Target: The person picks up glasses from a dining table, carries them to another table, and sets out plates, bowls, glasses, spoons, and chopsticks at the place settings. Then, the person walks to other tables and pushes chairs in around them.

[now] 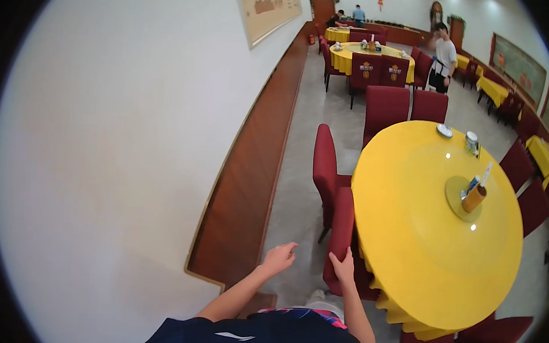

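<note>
My right hand grips the edge of a dark red chair back, with the thumb on one side and the fingers on the other. The chair stands at the near left side of a round table with a yellow tablecloth. To the left, over the grey floor, my left hand is held in the air with one finger stretched out and nothing in it. Just beyond the held chair stands another red chair, its side toward me.
A wooden wainscot runs along the white wall on my left. On the table are a brown holder, a cup stack and a plate. A person stands further back; two others are at the far end.
</note>
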### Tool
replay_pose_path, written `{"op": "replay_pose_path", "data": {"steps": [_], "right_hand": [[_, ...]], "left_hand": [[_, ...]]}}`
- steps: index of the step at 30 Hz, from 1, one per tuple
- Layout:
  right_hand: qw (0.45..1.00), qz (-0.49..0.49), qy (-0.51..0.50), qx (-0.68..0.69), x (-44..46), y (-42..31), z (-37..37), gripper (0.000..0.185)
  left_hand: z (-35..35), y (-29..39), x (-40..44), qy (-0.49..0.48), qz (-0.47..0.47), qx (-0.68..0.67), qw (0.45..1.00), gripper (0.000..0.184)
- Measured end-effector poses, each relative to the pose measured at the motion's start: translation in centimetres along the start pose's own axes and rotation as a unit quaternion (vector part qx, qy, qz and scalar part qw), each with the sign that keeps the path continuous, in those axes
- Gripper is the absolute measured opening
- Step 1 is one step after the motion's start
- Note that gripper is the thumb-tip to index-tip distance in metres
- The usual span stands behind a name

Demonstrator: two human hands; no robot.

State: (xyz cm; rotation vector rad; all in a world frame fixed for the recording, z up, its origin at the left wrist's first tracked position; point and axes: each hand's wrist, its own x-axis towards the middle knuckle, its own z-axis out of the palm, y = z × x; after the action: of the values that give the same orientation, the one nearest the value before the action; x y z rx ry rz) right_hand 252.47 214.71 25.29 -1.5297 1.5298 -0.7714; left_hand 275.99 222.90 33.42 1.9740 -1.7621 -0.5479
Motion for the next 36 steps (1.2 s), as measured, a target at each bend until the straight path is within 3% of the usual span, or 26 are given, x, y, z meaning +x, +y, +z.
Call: {"op": "replay_pose_path", "data": {"steps": [5, 7, 8, 11, 14, 16, 20, 24, 25, 27, 30, 32, 33, 34, 36], "right_hand": [[0.998, 0.065, -0.004, -0.021, -0.1, -0.8, 0.5, 0.115], [0.997, 0.08, 0.0, -0.006, 0.0, -0.8, 1.2, 0.115], [0.997, 0.073, -0.007, -0.011, -0.1, -0.5, 0.8, 0.116], [0.995, 0.094, -0.019, -0.017, -0.2, -1.1, 0.3, 0.117], [0.992, 0.125, -0.012, -0.019, -0.5, -2.5, -0.2, 0.117], [0.985, 0.164, -0.048, -0.034, -0.5, -3.8, -1.0, 0.117], [0.968, 0.219, -0.014, -0.119, -1.5, -5.7, -0.8, 0.113], [0.946, 0.283, 0.085, -0.133, -2.8, -6.8, 1.5, 0.103], [0.933, 0.303, 0.116, -0.156, -2.9, -6.6, 2.9, 0.101], [0.903, 0.372, 0.13, -0.17, -2.2, -8.7, 3.0, 0.098], [0.864, 0.378, 0.225, -0.244, -0.5, -9.7, 3.5, 0.078], [0.851, 0.392, 0.226, -0.267, 0.3, -9.3, 3.8, 0.072], [0.853, 0.388, 0.22, -0.271, -0.3, -8.3, 2.7, 0.07], [0.85, 0.399, 0.213, -0.271, -0.1, -8.2, 2.3, 0.07], [0.84, 0.435, 0.209, -0.247, 0.2, -8.9, 2.3, 0.064]], "left_hand": [[-0.9, 3.2, 10.2, -0.086, 0.093, 0.112, 0.986, 0.05], [-0.3, 4.6, 13.2, -0.085, 0.085, 0.114, 0.986, 0.069], [0.4, 4.8, 14.5, -0.103, 0.099, 0.115, 0.983, 0.069], [1.8, 6.3, 18.3, -0.086, 0.197, 0.223, 0.951, 0.09], [3.0, 6.7, 22.1, -0.106, 0.31, 0.296, 0.897, 0.089], [3.1, 6.3, 24.7, -0.159, 0.362, 0.26, 0.881, 0.089], [1.4, 6.8, 30.1, -0.278, 0.466, 0.245, 0.803, 0.087], [4.1, 4.9, 39.0, -0.259, 0.618, 0.139, 0.729, 0.072], [3.7, 6.4, 40.3, -0.281, 0.629, 0.074, 0.721, 0.064], [2.7, 8.4, 42.5, -0.385, 0.583, 0.097, 0.709, 0.064], [7.5, 4.9, 47.6, -0.452, 0.607, 0.008, 0.654, 0.061], [8.3, 3.0, 49.0, -0.482, 0.519, 0.119, 0.696, 0.059], [9.1, 2.8, 48.8, -0.469, 0.542, 0.119, 0.688, 0.057], [10.1, 1.5, 49.4, -0.48, 0.564, 0.176, 0.649, 0.07], [10.4, 0.6, 49.6, -0.544, 0.487, 0.104, 0.675, 0.089]]}}
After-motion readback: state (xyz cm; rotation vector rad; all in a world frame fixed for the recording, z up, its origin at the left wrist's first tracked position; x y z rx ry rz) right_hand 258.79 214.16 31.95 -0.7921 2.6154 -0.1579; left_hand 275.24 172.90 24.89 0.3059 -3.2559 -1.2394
